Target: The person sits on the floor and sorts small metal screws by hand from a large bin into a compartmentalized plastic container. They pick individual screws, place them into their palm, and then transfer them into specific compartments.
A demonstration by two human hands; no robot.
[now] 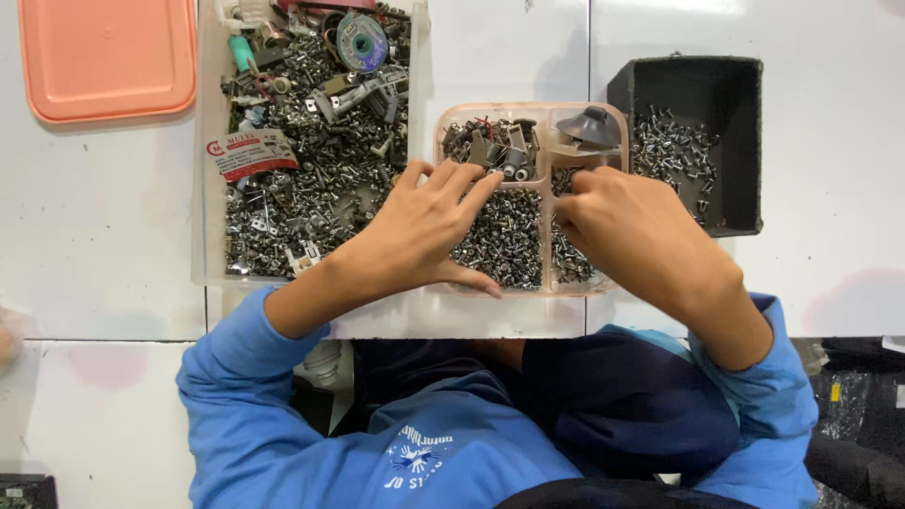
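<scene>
**Q:** Hands over which container?

**A:** Both work over the pink divided tray (537, 111) at the middle of the white bench (104, 236). The left hand (424, 226) lies flat on the large compartment of small screws (509, 240), fingers spread wide and fingertips touching the divider; its grip closes on nothing visible. The right hand (627, 221) curls over the narrow right compartment, fingertips pressed together among the screws; whether its grip holds one cannot be told.

**Q:** Surroundings?

**A:** A clear bin of mixed hardware (311, 141) stands just left of the tray, a dark box with screws (698, 141) just right. A grey suction cup (589, 125) sits in the tray's upper right compartment. An orange lid (104, 57) lies at the far left.
</scene>
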